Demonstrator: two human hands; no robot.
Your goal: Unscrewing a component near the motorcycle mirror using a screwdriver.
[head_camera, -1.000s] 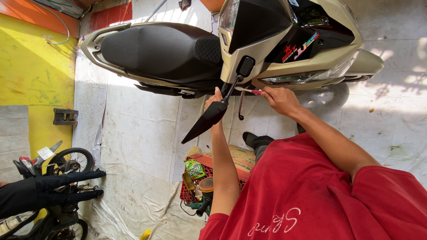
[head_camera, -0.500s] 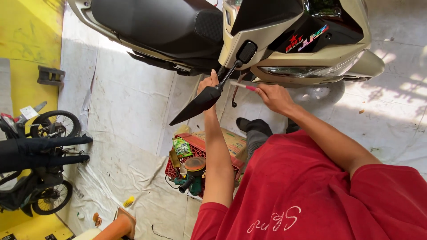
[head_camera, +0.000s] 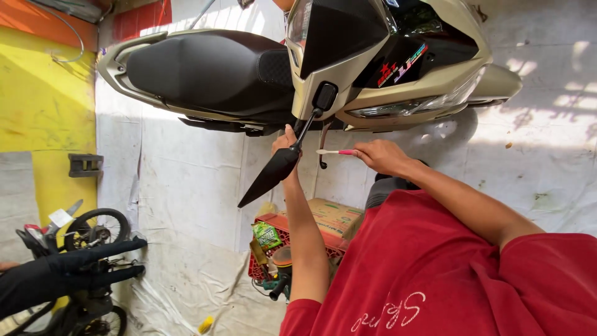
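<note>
White tarpaulin covers the ground (head_camera: pixel 186 186) under a beige scooter (head_camera: pixel 385 93). Left hand (head_camera: pixel 284 142) grips its black mirror (head_camera: pixel 273 174), rigid on a thin stem. Right hand (head_camera: pixel 380 155) pinches a light, stiff pink-handled toothbrush (head_camera: pixel 336 152) near its end, just below the handlebar.

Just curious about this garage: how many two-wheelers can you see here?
2: a beige scooter the hands work on, and a small black motorbike at the lower left, partly cut off. Others may be outside the view.
</note>
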